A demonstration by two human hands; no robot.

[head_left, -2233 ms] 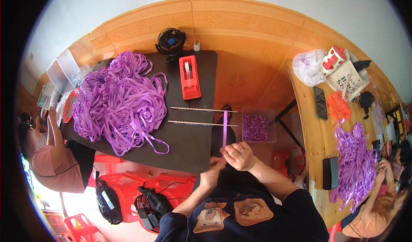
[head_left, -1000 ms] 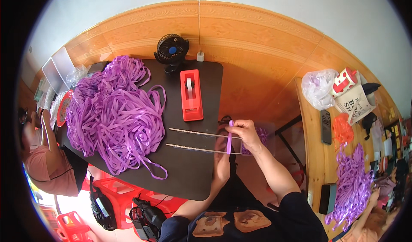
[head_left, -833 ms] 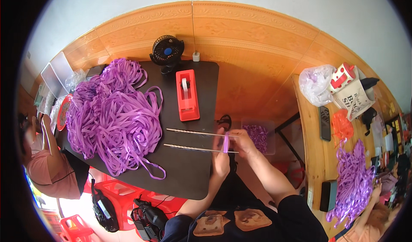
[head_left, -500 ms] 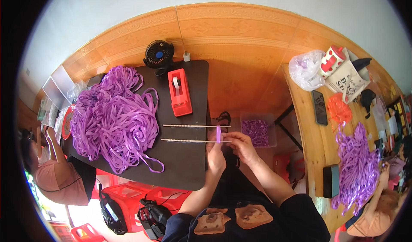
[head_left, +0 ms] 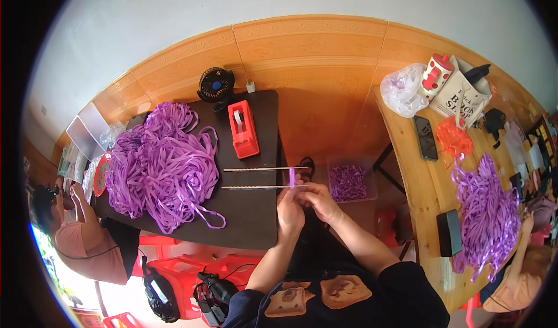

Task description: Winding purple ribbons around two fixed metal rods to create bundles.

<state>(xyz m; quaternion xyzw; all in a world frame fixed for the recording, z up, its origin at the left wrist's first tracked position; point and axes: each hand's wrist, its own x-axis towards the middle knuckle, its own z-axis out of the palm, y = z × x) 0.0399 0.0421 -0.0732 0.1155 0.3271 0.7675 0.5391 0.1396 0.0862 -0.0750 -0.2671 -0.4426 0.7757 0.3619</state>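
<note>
Two thin metal rods with spiral-patterned left lengths stick out side by side past the black table's right edge. Near their right ends a short purple ribbon band spans both rods. My left hand is closed at the band's near end, thumb and fingers pinching the ribbon by the nearer rod. Beside it, my right hand is closed too, its fingertips meeting the left ones just under the rod. What those right fingertips pinch is hidden. A big tangled heap of purple ribbon lies on the table to the left.
The black table bears a red tape dispenser and a small black fan. A clear bin of purple pieces sits on the floor. Another ribbon heap covers part of the wooden table. People sit at both sides.
My right fingertips have drawn down and left from the nearer rod's end, in against my left hand. The purple band still spans both rods. The whole view has shifted slightly.
</note>
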